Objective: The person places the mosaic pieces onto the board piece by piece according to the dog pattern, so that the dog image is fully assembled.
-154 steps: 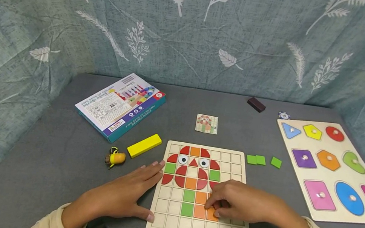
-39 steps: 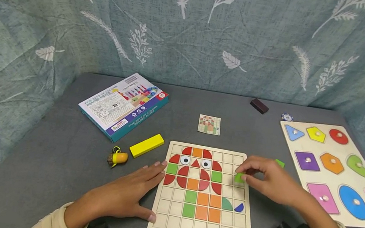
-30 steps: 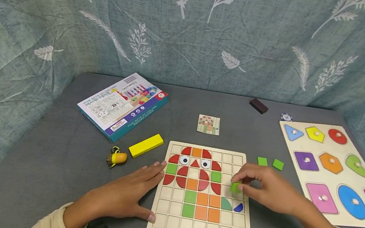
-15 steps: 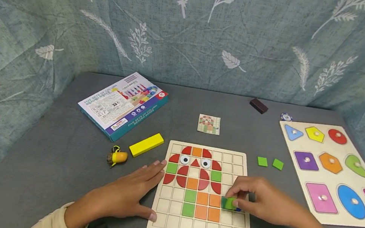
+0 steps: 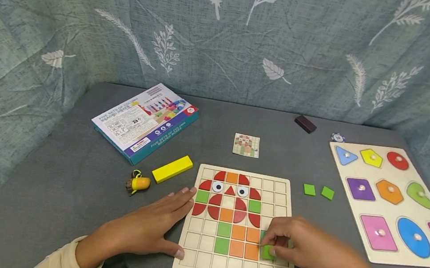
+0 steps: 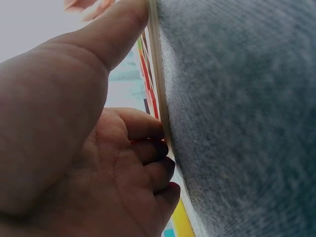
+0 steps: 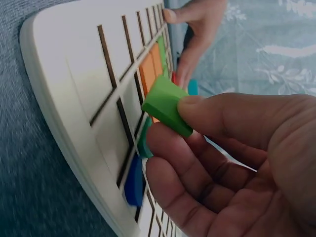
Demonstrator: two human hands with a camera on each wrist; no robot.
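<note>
A square wooden grid board [image 5: 211, 263] lies in front of me, with red, orange and green tiles and two eye pieces forming a figure. My right hand [image 5: 300, 245] pinches a green square tile [image 7: 165, 104] between thumb and fingers, over a cell just right of the lower orange tiles. In the right wrist view, a teal piece [image 7: 145, 139] and a blue piece [image 7: 133, 182] sit in the board beyond the held tile. My left hand [image 5: 147, 226] rests at the board's left edge, fingers straight, thumb and fingertips touching the rim.
Two loose green tiles [image 5: 309, 190] lie right of the board. A small picture card [image 5: 246, 145] is behind it. At left are a yellow block [image 5: 172, 169], an acorn-like toy [image 5: 138, 183] and a box [image 5: 144, 121]. A shape puzzle [image 5: 367, 206], dark block [image 5: 305, 124] and chip [image 5: 337, 137] stand right.
An orange tile was set down earlier. My right hand then took a green tile from the right and carried it down over the board. The left hand has stayed in place.
</note>
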